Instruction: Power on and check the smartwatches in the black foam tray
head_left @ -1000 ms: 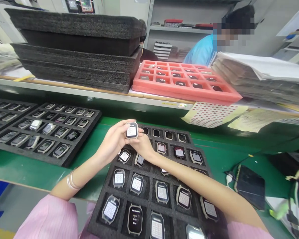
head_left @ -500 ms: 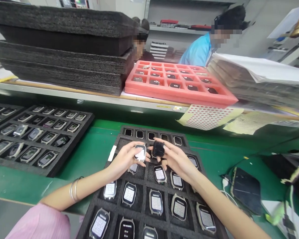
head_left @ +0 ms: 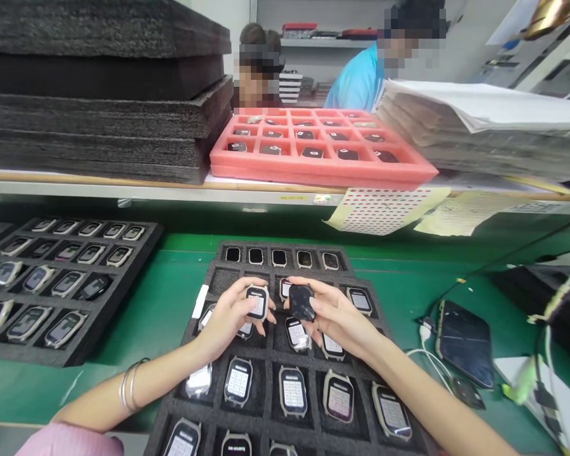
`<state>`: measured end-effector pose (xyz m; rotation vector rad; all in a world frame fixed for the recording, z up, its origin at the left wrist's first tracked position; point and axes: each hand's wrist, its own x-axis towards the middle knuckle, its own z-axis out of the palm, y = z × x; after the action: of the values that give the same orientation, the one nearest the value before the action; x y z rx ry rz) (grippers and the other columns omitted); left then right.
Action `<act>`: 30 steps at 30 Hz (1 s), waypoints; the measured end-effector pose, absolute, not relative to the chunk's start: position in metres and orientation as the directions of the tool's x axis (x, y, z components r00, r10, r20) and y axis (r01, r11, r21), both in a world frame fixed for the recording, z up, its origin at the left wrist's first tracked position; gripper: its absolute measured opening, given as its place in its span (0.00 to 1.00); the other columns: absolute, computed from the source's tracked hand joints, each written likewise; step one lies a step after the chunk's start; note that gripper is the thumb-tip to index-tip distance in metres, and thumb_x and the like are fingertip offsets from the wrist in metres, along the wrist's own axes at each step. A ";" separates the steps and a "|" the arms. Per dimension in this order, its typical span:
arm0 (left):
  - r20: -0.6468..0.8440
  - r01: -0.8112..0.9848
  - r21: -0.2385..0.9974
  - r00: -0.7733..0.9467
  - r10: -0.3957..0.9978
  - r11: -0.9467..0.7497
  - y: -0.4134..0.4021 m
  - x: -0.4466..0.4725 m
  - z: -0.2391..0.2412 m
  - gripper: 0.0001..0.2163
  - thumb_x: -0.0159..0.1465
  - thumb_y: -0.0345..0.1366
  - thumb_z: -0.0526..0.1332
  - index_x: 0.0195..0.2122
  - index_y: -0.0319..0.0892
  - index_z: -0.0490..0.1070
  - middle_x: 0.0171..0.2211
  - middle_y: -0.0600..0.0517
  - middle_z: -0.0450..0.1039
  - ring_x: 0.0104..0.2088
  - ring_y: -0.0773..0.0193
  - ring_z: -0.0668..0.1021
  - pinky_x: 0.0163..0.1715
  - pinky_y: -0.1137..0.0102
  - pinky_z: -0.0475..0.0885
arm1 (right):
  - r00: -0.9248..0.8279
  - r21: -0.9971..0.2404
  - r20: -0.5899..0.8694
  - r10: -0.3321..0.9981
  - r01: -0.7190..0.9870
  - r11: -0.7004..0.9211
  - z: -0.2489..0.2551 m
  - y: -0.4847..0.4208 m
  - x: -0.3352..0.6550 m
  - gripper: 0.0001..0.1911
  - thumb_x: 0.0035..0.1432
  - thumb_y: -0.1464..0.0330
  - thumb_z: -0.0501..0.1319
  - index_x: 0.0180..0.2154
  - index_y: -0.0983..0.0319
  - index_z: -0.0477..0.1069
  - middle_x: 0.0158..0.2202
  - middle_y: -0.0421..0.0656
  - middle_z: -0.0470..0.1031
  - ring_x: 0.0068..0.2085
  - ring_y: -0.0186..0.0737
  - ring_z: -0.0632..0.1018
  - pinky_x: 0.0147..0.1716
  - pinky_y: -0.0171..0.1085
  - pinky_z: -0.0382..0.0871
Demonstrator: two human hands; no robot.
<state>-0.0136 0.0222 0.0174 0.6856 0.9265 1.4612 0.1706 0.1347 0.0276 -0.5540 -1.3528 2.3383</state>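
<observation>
Between the thumb and fingers of my left hand [head_left: 232, 311] is a strapless smartwatch [head_left: 257, 303], its lit screen showing a pale grid. My right hand [head_left: 344, 316] grips a dark rounded-square piece [head_left: 301, 302] like a watch case, a smooth black face toward me. The two pieces are held side by side, apart. Below both hands lies a black foam tray [head_left: 267, 389], whose compartments hold several watches with lit screens. One such watch [head_left: 293, 391] lies below my right hand. Behind it, a row of dark-screened watches [head_left: 279, 256] sits in foam.
More watches fill a foam tray [head_left: 137, 269] on the left. On the shelf stand stacked black foam trays [head_left: 99, 126], a pink foam tray [head_left: 323, 177] and a paper-topped stack [head_left: 479, 139]. A black device [head_left: 465, 345] with cables lies right. Two people are beyond the shelf.
The camera view has shifted, so the shelf items appear further left. Both hands appear slightly lower and keep their pieces. The left watch's screen grid now shows more clearly, with less glare.
</observation>
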 end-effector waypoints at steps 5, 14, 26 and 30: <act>-0.127 -0.545 0.835 -0.065 0.990 0.071 0.021 -0.014 0.014 0.13 0.62 0.36 0.60 0.47 0.40 0.66 0.37 0.45 0.74 0.35 0.57 0.79 0.28 0.69 0.73 | -0.863 -0.865 -0.146 0.484 -0.127 -0.486 0.027 0.135 0.172 0.23 0.54 0.65 0.68 0.52 0.58 0.71 0.39 0.46 0.76 0.22 0.30 0.73 0.16 0.28 0.70; -0.138 -0.542 0.835 -0.042 0.990 0.093 0.022 -0.015 0.015 0.13 0.61 0.37 0.62 0.46 0.40 0.67 0.39 0.43 0.75 0.37 0.53 0.80 0.31 0.66 0.74 | -0.858 -0.872 -0.156 0.490 -0.114 -0.476 0.030 0.132 0.173 0.21 0.51 0.67 0.70 0.48 0.60 0.75 0.35 0.45 0.76 0.22 0.31 0.73 0.16 0.29 0.70; -0.109 -0.491 0.865 0.008 0.994 0.099 0.020 -0.015 0.013 0.14 0.62 0.36 0.60 0.49 0.38 0.68 0.44 0.40 0.74 0.40 0.53 0.78 0.33 0.66 0.75 | -0.878 -0.878 -0.117 0.465 -0.128 -0.462 0.030 0.131 0.174 0.20 0.53 0.69 0.69 0.49 0.59 0.75 0.35 0.44 0.77 0.21 0.31 0.75 0.16 0.29 0.72; -0.108 -0.501 0.861 -0.006 0.994 0.091 0.020 -0.016 0.011 0.15 0.61 0.37 0.62 0.48 0.39 0.68 0.42 0.40 0.75 0.39 0.54 0.78 0.33 0.66 0.74 | -0.876 -0.876 -0.126 0.465 -0.122 -0.467 0.029 0.132 0.176 0.20 0.52 0.69 0.69 0.49 0.60 0.75 0.35 0.44 0.77 0.21 0.31 0.75 0.17 0.29 0.72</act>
<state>-0.0159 0.0201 0.0108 0.7297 0.8862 1.3617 0.1756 0.1324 0.0292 -0.5002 -1.3756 2.3746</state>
